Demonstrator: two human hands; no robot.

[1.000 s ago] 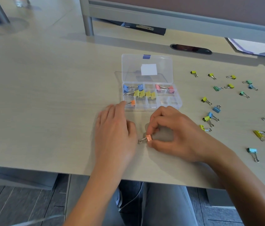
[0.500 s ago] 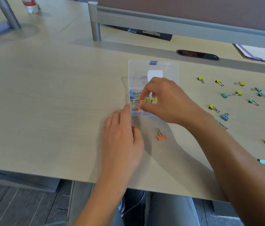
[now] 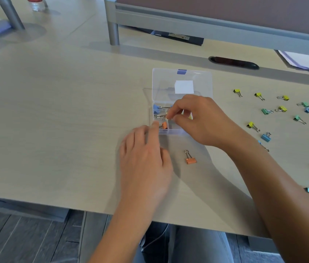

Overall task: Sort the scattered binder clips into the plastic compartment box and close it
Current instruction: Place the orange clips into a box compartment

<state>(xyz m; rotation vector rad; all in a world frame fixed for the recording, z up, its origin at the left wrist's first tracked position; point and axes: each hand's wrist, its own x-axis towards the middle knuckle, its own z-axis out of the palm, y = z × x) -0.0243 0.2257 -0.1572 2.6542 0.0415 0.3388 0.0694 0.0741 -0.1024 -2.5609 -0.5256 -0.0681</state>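
Observation:
The clear plastic compartment box [image 3: 171,132] lies open at the table's middle, its lid [image 3: 199,77] folded back. Blue [image 3: 156,108] and orange [image 3: 164,125] binder clips show in its left compartments. My right hand [image 3: 201,120] hovers over the box and pinches a small clip [image 3: 160,116] by its body, silver handles pointing left. The rest of the compartments are hidden under that hand. My left hand [image 3: 144,158] rests flat on the table, index fingertip touching the box's front left corner. Another orange clip [image 3: 190,160] lies loose just in front of the box.
Several yellow [image 3: 237,92], green [image 3: 264,111] and blue [image 3: 265,137] clips are scattered over the table's right side. A cable slot [image 3: 233,62] and a grey partition rail [image 3: 206,25] lie behind the box. Papers [image 3: 305,60] sit far right, and the table edge is near me.
My right hand lifted an orange clip from the table in front of the box and carried it over the left compartments. My left hand stayed by the box's corner.

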